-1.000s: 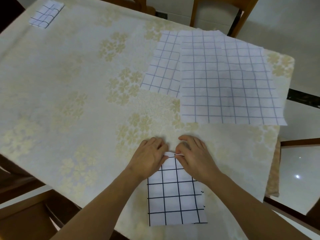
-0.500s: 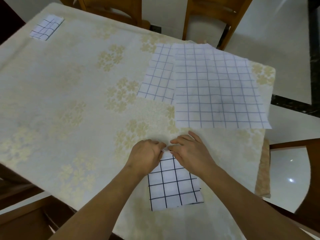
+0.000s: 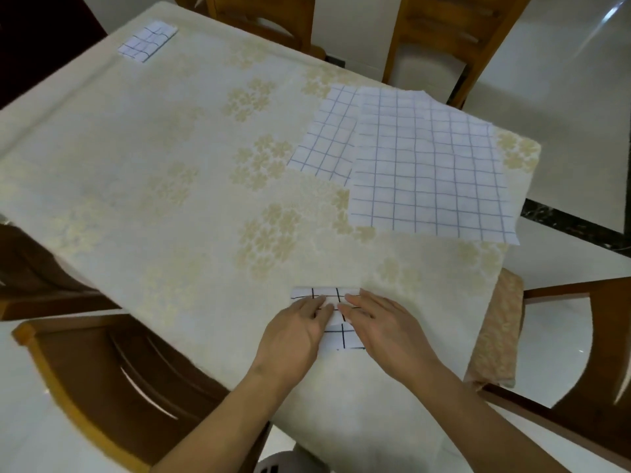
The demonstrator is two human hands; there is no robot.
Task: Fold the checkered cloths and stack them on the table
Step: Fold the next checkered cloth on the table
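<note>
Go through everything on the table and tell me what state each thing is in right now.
Black-checked cloth: folded small, pressed flat under both hands.
Left hand: fingers flat on it.
Right hand: fingers flat on it.
Top blue-checked cloth: unfolded, spread flat.
Lower blue-checked cloth: unfolded, partly covered.
Far cloth: folded.

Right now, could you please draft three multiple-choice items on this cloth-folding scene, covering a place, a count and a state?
1. Where does the small folded blue-checked cloth lie?
A. far left corner of the cream floral tablecloth
B. on a chair
C. under the hands

2. How many unfolded blue-checked cloths lie spread at the right?
A. one
B. two, overlapping
C. four

3. What are both hands doing to the black-checked white cloth?
A. lifting it
B. pressing it flat
C. not touching it

Key: A, it lies at that corner; B, one overlaps another; B, the left hand and right hand lie on it.
</note>
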